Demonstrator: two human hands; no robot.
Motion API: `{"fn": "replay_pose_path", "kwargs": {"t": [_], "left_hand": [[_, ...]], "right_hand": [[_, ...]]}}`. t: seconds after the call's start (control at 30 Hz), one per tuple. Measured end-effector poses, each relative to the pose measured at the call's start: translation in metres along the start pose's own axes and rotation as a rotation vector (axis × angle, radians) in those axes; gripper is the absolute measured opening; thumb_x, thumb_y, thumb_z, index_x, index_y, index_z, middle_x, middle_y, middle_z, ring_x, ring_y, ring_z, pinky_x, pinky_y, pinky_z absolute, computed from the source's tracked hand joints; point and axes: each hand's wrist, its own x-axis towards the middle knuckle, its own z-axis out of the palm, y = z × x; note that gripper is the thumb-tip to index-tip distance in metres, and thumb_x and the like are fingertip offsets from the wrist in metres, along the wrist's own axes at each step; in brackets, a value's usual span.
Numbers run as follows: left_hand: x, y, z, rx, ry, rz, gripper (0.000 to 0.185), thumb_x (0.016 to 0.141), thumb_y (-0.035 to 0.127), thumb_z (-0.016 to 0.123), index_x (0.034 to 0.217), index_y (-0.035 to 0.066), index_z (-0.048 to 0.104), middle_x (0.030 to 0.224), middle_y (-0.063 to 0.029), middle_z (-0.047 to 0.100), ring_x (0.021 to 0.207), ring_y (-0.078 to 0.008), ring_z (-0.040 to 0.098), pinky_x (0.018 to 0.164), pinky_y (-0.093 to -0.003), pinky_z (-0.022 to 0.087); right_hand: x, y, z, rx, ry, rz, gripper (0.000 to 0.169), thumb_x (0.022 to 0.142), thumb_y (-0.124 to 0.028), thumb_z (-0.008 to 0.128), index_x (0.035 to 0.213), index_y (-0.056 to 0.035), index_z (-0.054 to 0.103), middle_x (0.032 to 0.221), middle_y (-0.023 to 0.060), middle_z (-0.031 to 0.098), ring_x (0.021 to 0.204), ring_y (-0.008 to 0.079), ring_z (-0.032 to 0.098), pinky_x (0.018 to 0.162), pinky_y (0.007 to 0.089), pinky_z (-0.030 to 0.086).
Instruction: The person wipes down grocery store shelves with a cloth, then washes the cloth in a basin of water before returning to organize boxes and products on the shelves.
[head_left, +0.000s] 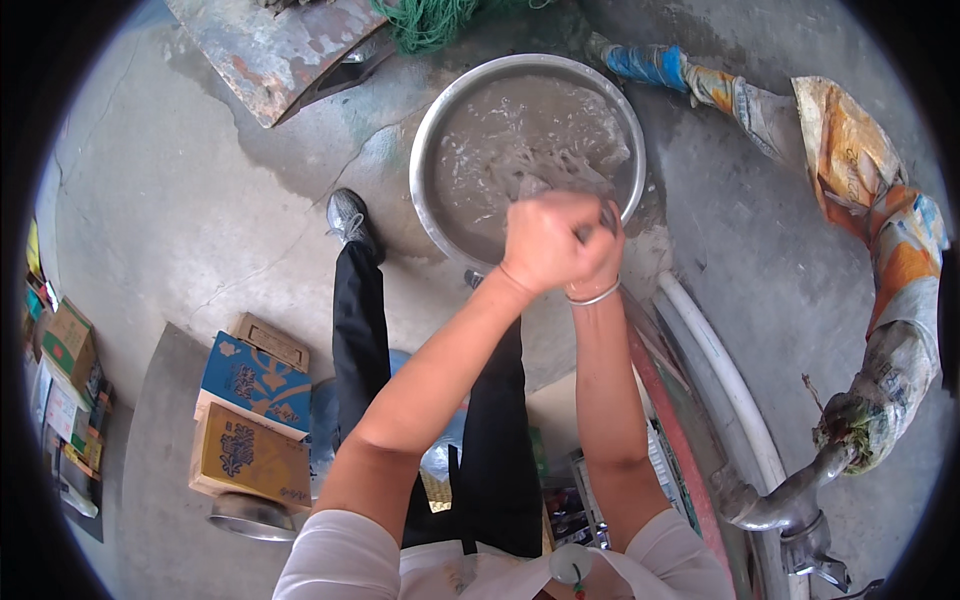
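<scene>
Both of my hands are clenched close together over the near right rim of a round metal basin (418, 187). My left hand (546, 240) is a fist, slightly blurred. My right hand (602, 274) sits just beside it, partly hidden behind the left, with a silver bangle (596, 296) on its wrist. Squeezed between them is what looks like a wet grey cloth (606, 219), mostly covered by the fingers. Murky grey-brown water (480, 150) fills much of the basin. Its surface is splashed and bubbly beyond my fists.
A pipe wrapped in plastic sacking (892, 262) curves along the right to a metal tap (814, 540). A white pipe (720, 360) runs nearby. Boxes (255, 382) and a metal bowl (255, 517) stand left. A worn board (277, 52) and green netting (431, 22) lie behind.
</scene>
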Motion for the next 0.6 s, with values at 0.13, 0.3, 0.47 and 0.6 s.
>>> {"fn": "replay_pose_path", "kwargs": {"t": [0.13, 0.3, 0.47, 0.6], "left_hand": [[0.004, -0.024, -0.011, 0.21, 0.057, -0.1, 0.014, 0.068, 0.015, 0.061, 0.057, 0.009, 0.054, 0.059, -0.0077, 0.055, 0.058, -0.028, 0.058, 0.05, -0.0373, 0.046], [-0.01, -0.035, -0.054, 0.462, -0.14, 0.114, 0.016, 0.074, 0.019, 0.071, 0.077, 0.008, 0.059, 0.089, -0.0064, 0.059, 0.071, -0.0263, 0.059, 0.061, -0.0361, 0.047], [-0.033, -0.036, -0.073, 0.607, -0.323, 0.245, 0.039, 0.072, 0.018, 0.072, 0.106, 0.006, 0.058, 0.106, -0.0073, 0.056, 0.088, -0.0247, 0.058, 0.073, -0.035, 0.047], [-0.035, -0.024, -0.08, 0.771, -0.365, 0.278, 0.034, 0.073, 0.013, 0.063, 0.107, 0.01, 0.06, 0.099, -0.0034, 0.055, 0.085, -0.0197, 0.056, 0.07, -0.0323, 0.044]], "right_hand": [[-0.004, -0.001, 0.032, -0.131, 0.258, 0.019, 0.026, 0.097, -0.013, 0.045, 0.119, -0.0021, 0.055, 0.116, 0.0061, 0.06, 0.105, 0.0168, 0.058, 0.093, 0.0325, 0.045], [-0.036, -0.024, 0.032, -0.692, 0.407, -0.148, 0.031, 0.099, -0.018, 0.05, 0.123, 0.0009, 0.054, 0.116, 0.0052, 0.059, 0.11, 0.0134, 0.053, 0.096, 0.0274, 0.04], [-0.05, -0.036, 0.035, -1.17, 0.501, -0.421, 0.039, 0.1, -0.022, 0.05, 0.127, 0.0055, 0.05, 0.114, 0.0053, 0.058, 0.104, 0.0103, 0.052, 0.094, 0.0241, 0.039], [-0.069, -0.042, 0.055, -1.278, 0.484, -0.464, 0.035, 0.101, -0.023, 0.045, 0.127, 0.0014, 0.051, 0.125, 0.0096, 0.055, 0.114, 0.0161, 0.051, 0.098, 0.0309, 0.039]]}}
